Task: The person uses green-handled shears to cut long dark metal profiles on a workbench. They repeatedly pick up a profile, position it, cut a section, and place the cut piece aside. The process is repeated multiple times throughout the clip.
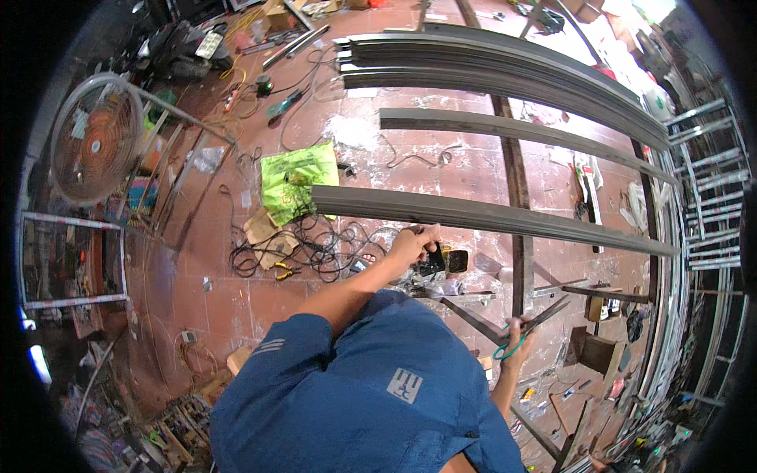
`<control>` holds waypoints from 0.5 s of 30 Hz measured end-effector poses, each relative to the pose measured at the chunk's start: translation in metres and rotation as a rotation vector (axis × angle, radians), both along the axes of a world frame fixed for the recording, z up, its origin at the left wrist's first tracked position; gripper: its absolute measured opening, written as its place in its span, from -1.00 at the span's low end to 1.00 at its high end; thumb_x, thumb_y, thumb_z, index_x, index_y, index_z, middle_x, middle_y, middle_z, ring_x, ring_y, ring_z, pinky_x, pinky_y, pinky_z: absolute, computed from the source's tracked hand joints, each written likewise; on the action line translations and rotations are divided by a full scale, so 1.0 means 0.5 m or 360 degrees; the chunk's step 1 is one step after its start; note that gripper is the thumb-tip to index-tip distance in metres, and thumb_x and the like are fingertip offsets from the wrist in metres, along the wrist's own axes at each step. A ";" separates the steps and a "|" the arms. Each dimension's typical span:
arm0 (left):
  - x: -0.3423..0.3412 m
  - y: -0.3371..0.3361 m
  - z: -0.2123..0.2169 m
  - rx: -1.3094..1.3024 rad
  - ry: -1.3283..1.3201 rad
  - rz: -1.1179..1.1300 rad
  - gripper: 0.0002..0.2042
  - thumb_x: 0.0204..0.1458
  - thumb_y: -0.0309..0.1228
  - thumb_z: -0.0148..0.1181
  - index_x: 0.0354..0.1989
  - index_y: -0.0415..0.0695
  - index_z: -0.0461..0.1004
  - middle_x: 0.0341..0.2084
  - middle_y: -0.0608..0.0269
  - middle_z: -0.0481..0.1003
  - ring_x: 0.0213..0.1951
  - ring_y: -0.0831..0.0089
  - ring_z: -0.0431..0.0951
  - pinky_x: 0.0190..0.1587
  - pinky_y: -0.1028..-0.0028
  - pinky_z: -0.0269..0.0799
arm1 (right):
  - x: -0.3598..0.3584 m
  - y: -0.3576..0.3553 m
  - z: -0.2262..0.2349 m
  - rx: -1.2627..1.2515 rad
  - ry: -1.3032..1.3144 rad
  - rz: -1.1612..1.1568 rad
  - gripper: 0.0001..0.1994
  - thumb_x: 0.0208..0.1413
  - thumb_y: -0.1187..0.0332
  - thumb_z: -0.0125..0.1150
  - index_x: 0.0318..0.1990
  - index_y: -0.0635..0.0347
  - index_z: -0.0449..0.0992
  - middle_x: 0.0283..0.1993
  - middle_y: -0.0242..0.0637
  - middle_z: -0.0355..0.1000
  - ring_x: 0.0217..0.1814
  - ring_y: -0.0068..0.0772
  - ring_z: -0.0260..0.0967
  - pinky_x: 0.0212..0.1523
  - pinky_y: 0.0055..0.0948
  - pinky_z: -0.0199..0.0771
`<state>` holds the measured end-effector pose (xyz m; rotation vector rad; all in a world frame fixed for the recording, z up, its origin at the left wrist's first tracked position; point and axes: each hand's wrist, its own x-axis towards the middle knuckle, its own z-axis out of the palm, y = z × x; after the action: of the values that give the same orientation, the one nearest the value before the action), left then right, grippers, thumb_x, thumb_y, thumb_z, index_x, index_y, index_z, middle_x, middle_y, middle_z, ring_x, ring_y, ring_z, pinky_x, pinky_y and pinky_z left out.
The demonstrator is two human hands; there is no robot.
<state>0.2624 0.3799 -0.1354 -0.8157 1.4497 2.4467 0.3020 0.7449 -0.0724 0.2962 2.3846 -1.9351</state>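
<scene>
Over the tiled floor (236,292), the left hand (414,243) clamped a dark tool (436,260) steady below a steel bar (489,214) while the right hand (522,337) closed on green-handled pliers (527,329).

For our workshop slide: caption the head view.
Left hand holds a black tool by a long steel bar; right hand grips scissors.

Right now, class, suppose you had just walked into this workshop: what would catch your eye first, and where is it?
The long grey metal bars lying in rows across the red tiled floor from the middle to the top right stand out first. Next comes the round fan at the left and the bright green bag by a tangle of black cable. Low in the middle, the left hand reaches a dark tool, while the right hand holds scissors.
</scene>
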 end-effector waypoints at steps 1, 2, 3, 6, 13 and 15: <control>0.025 -0.018 -0.010 -0.0097 0.0035 -0.0025 -0.58 0.27 0.03 0.21 -0.30 -0.14 0.59 -0.50 0.33 0.56 -0.56 0.65 0.41 -0.56 0.58 0.21 | 0.015 -0.019 -0.004 0.0026 -0.0084 0.0014 -0.61 0.21 0.30 0.39 0.08 0.18 0.37 -0.29 -0.35 0.40 -0.46 -0.59 0.38 -0.45 -0.56 0.35; 0.054 -0.040 -0.019 -0.0070 0.0126 -0.0064 -0.64 0.29 -0.08 0.19 -0.27 -0.17 0.59 -0.48 0.30 0.56 -0.52 0.59 0.46 -0.51 0.54 0.29 | 0.029 -0.037 -0.007 0.0055 -0.0168 0.0026 -0.62 0.20 0.33 0.40 0.07 0.18 0.38 -0.32 -0.38 0.38 -0.47 -0.60 0.37 -0.47 -0.56 0.34; 0.086 -0.064 -0.027 -0.0041 0.0216 -0.0106 -0.70 0.31 -0.18 0.16 -0.23 -0.20 0.60 -0.47 0.27 0.56 -0.47 0.53 0.52 -0.46 0.51 0.36 | 0.039 -0.056 -0.008 0.0087 -0.0252 0.0033 -0.62 0.19 0.36 0.41 0.07 0.18 0.38 -0.35 -0.41 0.35 -0.48 -0.61 0.35 -0.49 -0.56 0.33; 0.146 -0.091 0.001 -0.0617 0.0586 -0.0385 -0.79 0.30 -0.38 0.08 -0.18 -0.24 0.59 -0.41 0.22 0.57 -0.37 0.45 0.60 -0.36 0.46 0.47 | 0.046 -0.158 0.008 -0.0015 -0.0387 0.0165 -0.63 0.15 0.41 0.43 0.04 0.20 0.39 -0.43 -0.45 0.34 -0.50 -0.61 0.36 -0.51 -0.55 0.40; 0.150 -0.070 0.138 0.0062 0.0554 -0.0280 -0.79 0.35 -0.34 0.18 -0.15 -0.25 0.63 -0.27 0.29 0.63 -0.25 0.61 0.58 -0.19 0.54 0.52 | 0.009 -0.371 -0.002 -0.0500 -0.0344 0.0764 -0.51 0.12 0.47 0.42 0.14 0.27 0.30 0.01 -0.13 0.54 -0.15 -0.40 0.55 -0.07 -0.36 0.61; 0.156 -0.051 0.168 0.0162 0.0625 -0.0139 -0.84 0.31 -0.40 0.23 -0.17 -0.24 0.64 -0.28 0.30 0.63 -0.26 0.62 0.58 -0.18 0.54 0.52 | 0.011 -0.397 0.011 -0.0427 -0.0368 0.0879 -0.48 0.09 0.47 0.42 0.16 0.28 0.30 -0.06 -0.19 0.54 -0.19 -0.41 0.56 -0.13 -0.37 0.62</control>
<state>0.3405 0.3544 -0.0511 -0.2518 1.4229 2.6900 0.3076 0.5465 -0.0667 -0.1357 1.7851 -1.7992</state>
